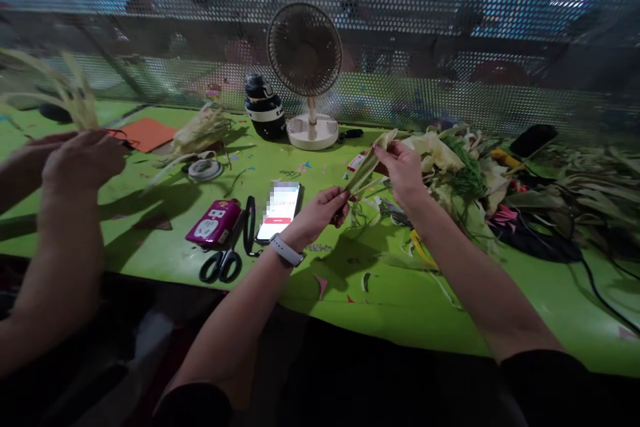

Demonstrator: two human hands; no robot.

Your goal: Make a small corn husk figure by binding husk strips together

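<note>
A pale green strip of corn husk (367, 166) is stretched at a slant between my two hands, above the green table (295, 284). My left hand (326, 208), with a light watch strap at the wrist, pinches its lower end. At the upper end, the fingers of my right hand (400, 164) are closed on the husk. Thin shreds of husk hang near my left fingers. Just right of my right hand lies a heap of loose husks (445, 160) with some green strands.
A phone (280, 210), scissors (221, 264) and a purple power adapter (215, 222) lie left of my left hand. Behind stand a fan (313, 134) and a dark bottle (265, 110). At far left, a co-worker's hands (83, 157) hold a husk bundle (80, 100). Cables run at right.
</note>
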